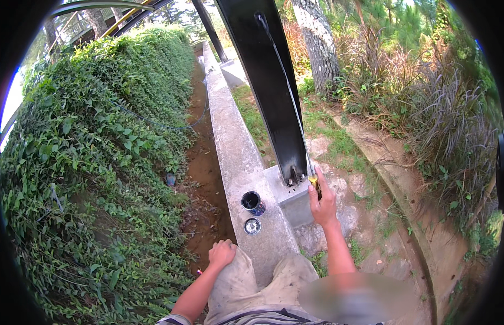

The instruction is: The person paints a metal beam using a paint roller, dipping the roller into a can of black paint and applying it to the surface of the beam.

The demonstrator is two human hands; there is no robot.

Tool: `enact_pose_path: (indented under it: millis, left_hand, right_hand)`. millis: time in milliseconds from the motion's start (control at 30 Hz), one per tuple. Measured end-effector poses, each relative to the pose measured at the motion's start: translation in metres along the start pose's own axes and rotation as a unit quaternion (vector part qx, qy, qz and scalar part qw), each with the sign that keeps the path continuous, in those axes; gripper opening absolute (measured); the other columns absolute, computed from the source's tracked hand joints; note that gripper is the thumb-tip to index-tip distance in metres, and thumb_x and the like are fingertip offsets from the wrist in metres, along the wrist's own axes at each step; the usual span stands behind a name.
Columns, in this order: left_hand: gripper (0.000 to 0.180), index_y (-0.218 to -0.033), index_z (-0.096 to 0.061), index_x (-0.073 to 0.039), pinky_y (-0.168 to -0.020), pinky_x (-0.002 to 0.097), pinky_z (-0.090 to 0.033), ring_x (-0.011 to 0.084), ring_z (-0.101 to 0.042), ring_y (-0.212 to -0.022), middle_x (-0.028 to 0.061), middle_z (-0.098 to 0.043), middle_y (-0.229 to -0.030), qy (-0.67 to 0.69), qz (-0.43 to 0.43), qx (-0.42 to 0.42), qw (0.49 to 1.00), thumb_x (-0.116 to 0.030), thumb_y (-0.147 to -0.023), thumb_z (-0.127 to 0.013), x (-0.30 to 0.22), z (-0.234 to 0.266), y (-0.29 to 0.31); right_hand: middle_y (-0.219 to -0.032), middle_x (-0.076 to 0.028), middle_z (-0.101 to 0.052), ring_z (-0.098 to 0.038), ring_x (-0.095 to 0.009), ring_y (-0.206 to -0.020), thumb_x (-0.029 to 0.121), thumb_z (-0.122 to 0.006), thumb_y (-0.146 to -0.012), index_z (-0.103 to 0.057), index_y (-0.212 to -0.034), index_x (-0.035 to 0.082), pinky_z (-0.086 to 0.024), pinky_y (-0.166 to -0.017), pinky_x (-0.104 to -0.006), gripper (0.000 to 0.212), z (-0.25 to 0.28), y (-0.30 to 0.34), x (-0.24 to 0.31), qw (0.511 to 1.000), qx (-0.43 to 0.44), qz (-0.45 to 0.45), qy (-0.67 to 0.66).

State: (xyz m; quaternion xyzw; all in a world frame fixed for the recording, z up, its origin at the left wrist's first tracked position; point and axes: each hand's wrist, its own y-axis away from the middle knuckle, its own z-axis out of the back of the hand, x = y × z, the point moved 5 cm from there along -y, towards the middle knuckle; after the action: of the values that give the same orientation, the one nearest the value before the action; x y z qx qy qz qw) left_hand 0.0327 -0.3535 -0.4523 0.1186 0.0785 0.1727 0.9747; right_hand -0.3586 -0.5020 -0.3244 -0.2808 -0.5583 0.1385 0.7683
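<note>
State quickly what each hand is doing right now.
Left hand: closed in a loose fist, resting on the knee, holding nothing visible.
Right hand: closed on a paintbrush.

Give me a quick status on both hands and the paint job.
Right hand shut on yellow-handled paintbrush at black steel post base. Left hand fisted on knee. Open paint can and lid on concrete curb.

Bright daylight fills the scene, strongest at the far left, where the sky blows out to white behind the hedge (100, 162). The black post (268, 81) shows a pale glare streak down its face. Shadows are soft and short on the concrete ledge (236, 157). Fisheye distortion bends straight edges, and a dark vignette rings the frame. A blurred patch sits at the near right; the rest is sharp.
</note>
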Motion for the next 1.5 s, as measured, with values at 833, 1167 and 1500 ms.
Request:
enact_pose_path:
  millis: [833,1167,1500]
  left_hand:
    - [0.045,-0.134,-0.072,-0.015,-0.109,0.0531,-0.051,0.0387,-0.062,-0.13,0.015,-0.069,-0.137,-0.049,0.033,0.053,0.997,-0.041,-0.103,-0.051,-0.008,-0.006,-0.027]
    - [0.043,-0.133,-0.073,-0.016,-0.109,0.0513,-0.051,0.0373,-0.065,-0.129,0.0137,-0.07,-0.138,-0.07,0.039,0.071,0.994,-0.038,-0.102,-0.053,-0.014,-0.012,-0.037]
    - [0.041,-0.127,-0.074,-0.014,-0.105,0.0518,-0.054,0.0385,-0.067,-0.123,0.0148,-0.072,-0.131,-0.078,0.019,0.078,0.994,-0.037,-0.101,-0.053,-0.021,-0.014,-0.047]
  right_hand:
    - [-0.101,-0.022,-0.077,-0.074,-0.046,-0.086,0.019,-0.082,-0.095,-0.06,-0.143,0.018,-0.058,-0.071,-0.0514,0.053,-0.102,0.021,-0.159,0.998,0.057,-0.041,-0.005]
    - [-0.1,-0.021,-0.078,-0.074,-0.046,-0.088,0.017,-0.08,-0.093,-0.062,-0.139,0.02,-0.059,-0.074,-0.0555,0.05,-0.112,0.079,-0.225,0.984,0.141,-0.1,0.041]
    - [-0.104,-0.02,-0.078,-0.075,-0.045,-0.087,0.017,-0.08,-0.094,-0.062,-0.138,0.018,-0.061,-0.074,-0.0537,0.048,-0.101,0.128,-0.242,0.972,0.177,-0.146,0.058]
